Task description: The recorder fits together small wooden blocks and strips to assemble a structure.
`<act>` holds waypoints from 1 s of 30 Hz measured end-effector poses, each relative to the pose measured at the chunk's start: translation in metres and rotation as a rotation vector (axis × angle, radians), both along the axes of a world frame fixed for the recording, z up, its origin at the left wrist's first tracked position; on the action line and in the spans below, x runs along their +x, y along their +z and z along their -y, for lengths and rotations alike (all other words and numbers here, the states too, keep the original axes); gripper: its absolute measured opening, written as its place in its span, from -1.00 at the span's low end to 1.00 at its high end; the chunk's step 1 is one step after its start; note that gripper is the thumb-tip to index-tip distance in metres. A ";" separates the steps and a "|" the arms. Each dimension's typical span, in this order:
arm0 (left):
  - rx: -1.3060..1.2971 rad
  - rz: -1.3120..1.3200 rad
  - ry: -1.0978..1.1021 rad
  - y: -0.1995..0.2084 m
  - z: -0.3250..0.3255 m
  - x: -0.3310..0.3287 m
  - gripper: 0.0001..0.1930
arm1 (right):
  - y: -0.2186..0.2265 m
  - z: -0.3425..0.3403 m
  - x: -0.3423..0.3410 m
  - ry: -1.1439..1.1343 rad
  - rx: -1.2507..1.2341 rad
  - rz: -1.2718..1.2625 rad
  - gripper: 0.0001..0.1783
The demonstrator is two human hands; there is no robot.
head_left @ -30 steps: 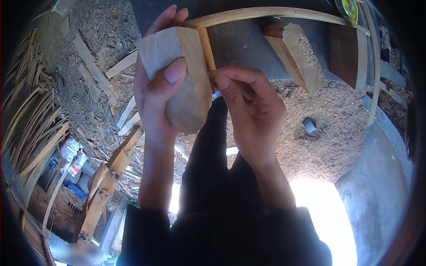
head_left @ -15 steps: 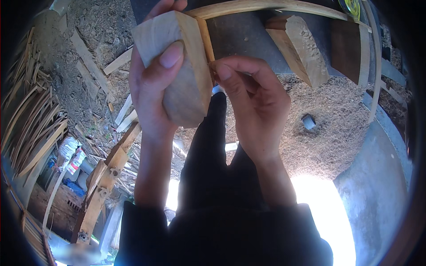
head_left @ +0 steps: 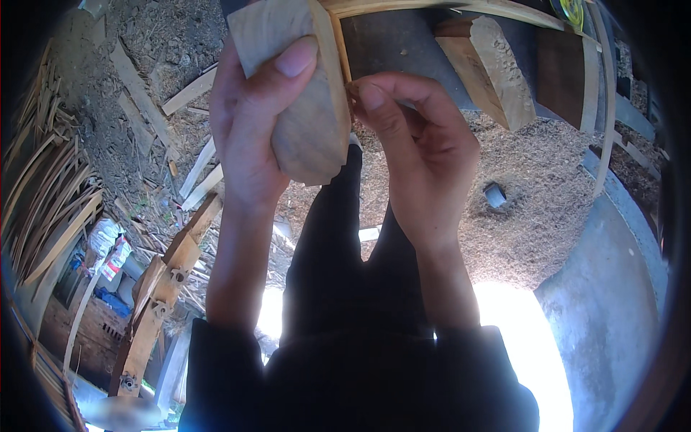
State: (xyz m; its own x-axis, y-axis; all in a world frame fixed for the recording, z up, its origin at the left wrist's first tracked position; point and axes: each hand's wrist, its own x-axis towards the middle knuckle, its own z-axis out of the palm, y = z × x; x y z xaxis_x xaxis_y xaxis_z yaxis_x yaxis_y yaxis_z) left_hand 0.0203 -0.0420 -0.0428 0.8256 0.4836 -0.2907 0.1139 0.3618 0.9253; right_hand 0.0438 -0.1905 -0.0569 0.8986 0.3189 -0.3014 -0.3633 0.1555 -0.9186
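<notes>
Wooden block (head_left: 306, 108) in left hand (head_left: 248, 137)

Harsh daylight; your view blows out white at 5 o'clock, sleeves go near-black. Fisheye bends edges, dark vignette around the rim. Centre sharp, soft blur patch at 7 o'clock.

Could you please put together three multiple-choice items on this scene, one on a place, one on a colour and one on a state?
1. Where does the sawdust heap lie?
A. right of the hands
B. left of the hands
C. on the wooden block

2. What colour are the sleeves?
A. white
B. dark
C. yellow

3. How is the wooden block held?
A. lying loose on the ground
B. pinched by the right hand alone
C. gripped in the left hand

Answers: 1 A, the heap spreads beyond the right hand. 2 B, both cuffs look near black. 3 C, the left thumb presses across the block's face while the right fingers pinch a thin strip at its edge.
</notes>
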 end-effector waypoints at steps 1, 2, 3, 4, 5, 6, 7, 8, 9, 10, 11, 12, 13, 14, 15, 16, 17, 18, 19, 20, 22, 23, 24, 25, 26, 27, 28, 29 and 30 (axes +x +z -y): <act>0.017 0.020 -0.020 -0.002 -0.001 0.000 -0.30 | 0.000 -0.001 0.000 -0.004 -0.012 0.004 -0.83; 0.018 0.027 -0.022 0.000 0.000 0.000 -0.30 | 0.001 0.000 0.000 -0.007 -0.011 0.011 -0.83; 0.034 0.028 -0.008 0.002 0.003 0.001 -0.31 | 0.003 0.000 0.000 -0.006 -0.016 0.015 -0.83; 0.049 0.028 0.006 0.003 0.004 0.002 -0.32 | 0.004 0.000 0.000 -0.005 -0.022 0.018 -0.83; 0.050 0.027 0.005 0.002 0.005 0.002 -0.32 | 0.003 0.000 -0.001 -0.006 -0.021 0.018 -0.83; 0.018 0.026 0.015 0.002 0.005 0.002 -0.32 | 0.003 -0.001 -0.001 -0.011 -0.017 0.011 -0.83; -0.013 0.026 0.026 0.001 0.005 0.001 -0.33 | 0.002 -0.002 -0.001 -0.017 -0.012 0.005 -0.83; -0.015 0.026 0.023 0.000 0.004 0.001 -0.33 | 0.001 -0.002 -0.001 -0.020 -0.015 0.006 -0.83; -0.018 0.027 0.017 -0.001 0.003 0.000 -0.33 | 0.001 -0.002 -0.001 -0.019 -0.009 0.004 -0.83; -0.022 0.029 0.012 -0.001 0.003 0.000 -0.34 | 0.000 -0.001 -0.001 -0.019 -0.003 0.002 -0.82; -0.021 0.031 0.010 -0.001 0.003 0.000 -0.34 | 0.000 -0.002 -0.001 -0.020 -0.002 0.004 -0.82; -0.021 0.032 0.020 -0.001 0.004 0.000 -0.34 | 0.000 -0.002 -0.002 -0.022 -0.008 0.011 -0.82; -0.021 0.034 0.030 -0.001 0.005 0.000 -0.34 | 0.001 -0.003 -0.002 -0.023 -0.014 0.019 -0.82; -0.022 0.037 0.029 0.000 0.006 0.001 -0.34 | 0.000 -0.003 -0.003 -0.024 -0.015 0.023 -0.82; -0.020 0.040 0.027 0.001 0.008 0.002 -0.34 | 0.000 -0.002 -0.003 -0.030 -0.009 0.020 -0.82; -0.020 0.043 0.026 0.001 0.008 0.003 -0.34 | -0.001 -0.002 -0.004 -0.035 -0.003 0.017 -0.82; -0.019 0.046 0.026 0.001 0.007 0.003 -0.34 | -0.001 -0.002 -0.004 -0.035 -0.002 0.020 -0.82; -0.001 0.058 0.001 0.001 0.006 0.003 -0.34 | -0.001 -0.002 -0.004 -0.035 -0.006 0.017 -0.82; 0.017 0.069 -0.024 0.001 0.005 0.003 -0.34 | -0.001 -0.002 -0.004 -0.035 -0.010 0.014 -0.82; 0.018 0.071 -0.022 0.002 0.004 0.005 -0.34 | 0.001 -0.002 -0.003 -0.033 -0.009 0.016 -0.82; 0.011 0.098 -0.015 0.004 0.006 0.009 -0.32 | 0.003 -0.002 -0.003 -0.022 -0.042 0.005 -0.82; 0.012 0.098 -0.013 0.004 0.006 0.009 -0.32 | 0.003 -0.002 -0.003 -0.021 -0.041 0.005 -0.82; -0.134 0.131 0.029 0.003 0.006 0.009 -0.23 | 0.003 -0.002 -0.003 -0.017 -0.033 0.005 -0.82; -0.280 0.163 0.072 0.003 0.006 0.009 -0.09 | 0.003 -0.003 -0.003 -0.013 -0.025 0.004 -0.82; -0.282 0.164 0.072 0.004 0.010 0.010 -0.09 | 0.002 -0.002 -0.003 -0.013 -0.027 0.005 -0.82; -0.266 0.156 0.084 0.008 0.015 0.012 -0.07 | 0.002 -0.002 -0.003 -0.014 -0.031 0.005 -0.82; -0.249 0.148 0.097 0.009 0.018 0.013 -0.04 | 0.001 -0.001 -0.003 -0.014 -0.035 0.004 -0.82; -0.249 0.150 0.098 0.010 0.017 0.013 -0.04 | 0.003 -0.001 -0.003 -0.013 -0.035 0.007 -0.82; -0.234 0.153 0.095 0.009 0.017 0.013 -0.05 | 0.004 -0.002 -0.002 -0.017 -0.031 0.005 -0.82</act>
State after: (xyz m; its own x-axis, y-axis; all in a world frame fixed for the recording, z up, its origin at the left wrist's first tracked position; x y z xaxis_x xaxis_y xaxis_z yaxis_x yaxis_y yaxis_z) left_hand 0.0332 -0.0591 -0.0334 0.8229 0.4949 -0.2791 -0.0648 0.5697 0.8193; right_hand 0.0417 -0.1888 -0.0531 0.9053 0.2945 -0.3061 -0.3560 0.1331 -0.9249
